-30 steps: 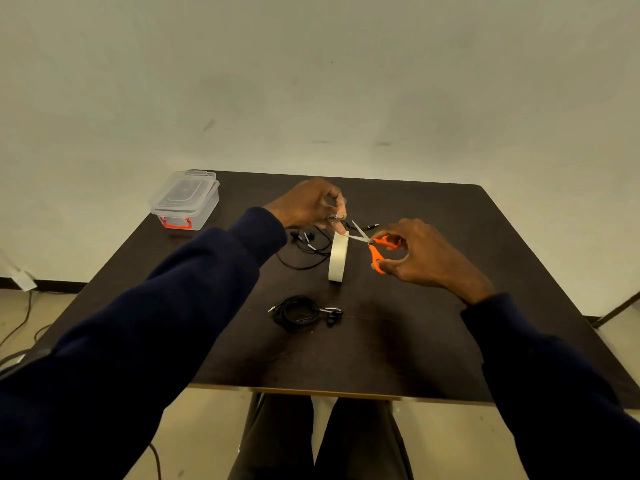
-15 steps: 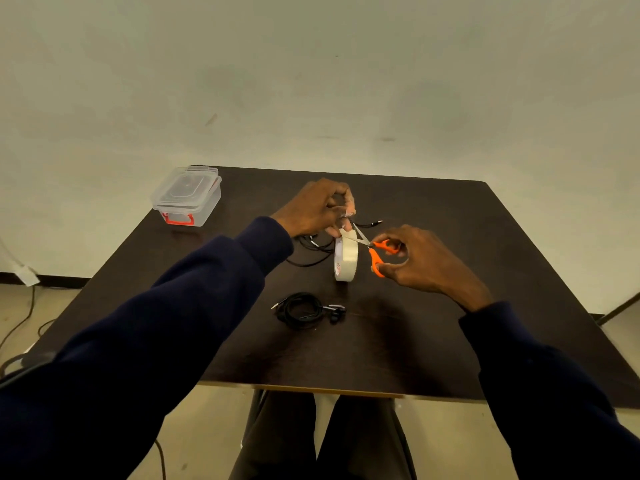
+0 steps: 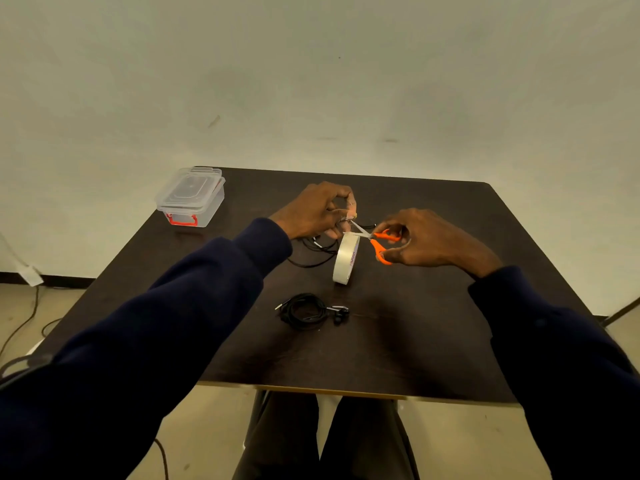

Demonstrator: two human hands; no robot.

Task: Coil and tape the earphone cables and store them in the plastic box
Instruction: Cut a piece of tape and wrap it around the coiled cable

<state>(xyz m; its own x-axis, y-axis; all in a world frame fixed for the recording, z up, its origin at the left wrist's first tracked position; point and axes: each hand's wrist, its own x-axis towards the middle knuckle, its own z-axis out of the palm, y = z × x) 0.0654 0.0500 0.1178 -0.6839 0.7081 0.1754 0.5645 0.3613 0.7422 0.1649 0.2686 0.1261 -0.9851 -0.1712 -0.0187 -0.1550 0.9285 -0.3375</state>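
Note:
A roll of pale tape (image 3: 345,258) stands on edge at the middle of the dark table (image 3: 433,341). My left hand (image 3: 317,211) pinches the pulled-up tape end above the roll. My right hand (image 3: 429,239) grips orange-handled scissors (image 3: 379,242), whose blades meet the tape strip just below my left fingers. A coiled black earphone cable (image 3: 306,310) lies nearer me. A second, loose earphone cable (image 3: 313,252) lies beneath my left hand, partly hidden. The clear plastic box (image 3: 190,197) with lid on and a red latch sits at the far left corner.
The table's near edge (image 3: 346,391) is above my legs. Loose cords (image 3: 24,327) trail on the floor at the left. A plain wall stands behind the table.
The roll has tilted and shifted slightly under the pulled strip. My right hand brought the scissors closer, so the blades now sit at the tape by my left fingers.

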